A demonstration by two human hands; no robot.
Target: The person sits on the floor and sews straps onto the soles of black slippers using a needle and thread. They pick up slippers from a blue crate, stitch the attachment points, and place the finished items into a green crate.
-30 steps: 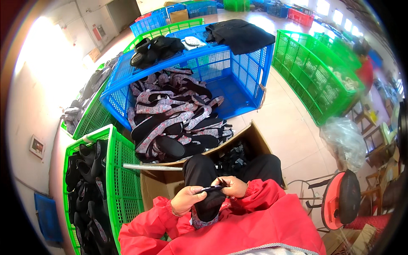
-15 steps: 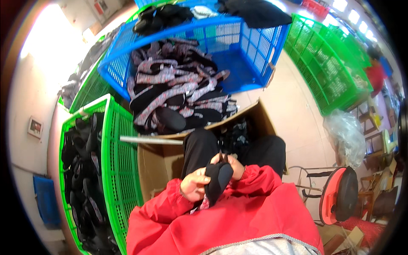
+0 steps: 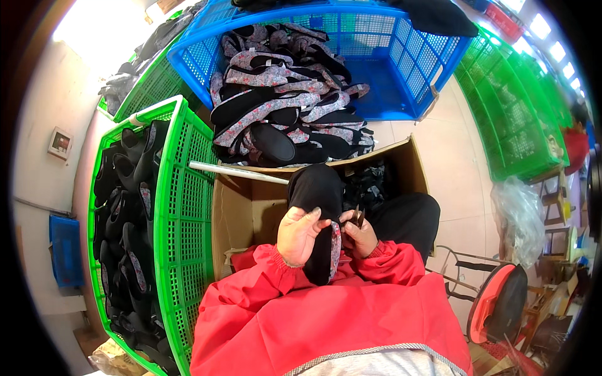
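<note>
A black slipper with a floral-patterned edge (image 3: 335, 247) hangs upright in front of my lap, its dark side merging with my black trousers. My right hand (image 3: 360, 238) is closed around small dark snips (image 3: 358, 217), blades pointing up; its fingertips meet the slipper's upper edge. To the left, my left hand (image 3: 296, 237) is raised with thumb and forefinger close together near that edge. Anything pinched there is too small to make out. Below my knees, an open cardboard box (image 3: 241, 212) holds dark pieces (image 3: 370, 185) in its far right part.
A blue crate (image 3: 382, 94) ahead lies open toward me, floral and black slippers (image 3: 276, 106) spilling from it. At my left, a green crate (image 3: 188, 238) holds black slippers. A white rod (image 3: 235, 172) crosses the box edge. To the right are a round-seated stool (image 3: 495, 304) and green crates (image 3: 508, 113).
My left hand has let go of the slipper's side and risen to the left. The slipper has turned, bringing its floral edge into sight. My view has shifted, so the crates sit higher.
</note>
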